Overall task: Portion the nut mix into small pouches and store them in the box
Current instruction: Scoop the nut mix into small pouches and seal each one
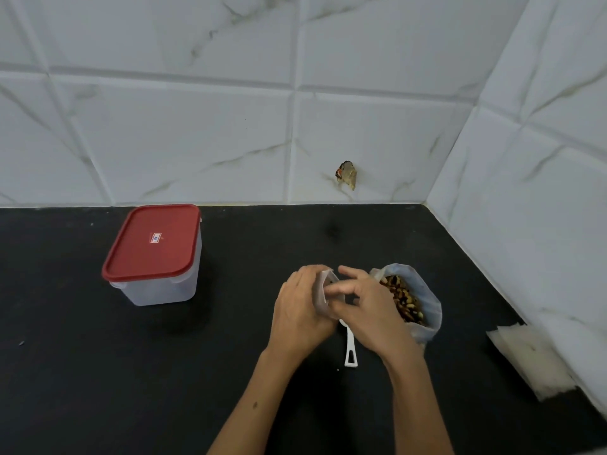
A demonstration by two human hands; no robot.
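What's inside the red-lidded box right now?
Through the translucent walls of the box nothing dark or pouch-shaped shows; it looks empty. The red lid is on, covering the top, so the upper part of the inside cannot be checked.

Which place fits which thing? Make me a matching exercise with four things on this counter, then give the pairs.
Things:
1. Red-lidded clear plastic box
2. White plastic scoop
3. Open clear bag of nut mix
4. Stack of small clear pouches

Places:
A. right edge, by the side wall
B. left, standing alone
C. just right of the hands
D. lying below the hands

Pairs: 1-B, 2-D, 3-C, 4-A
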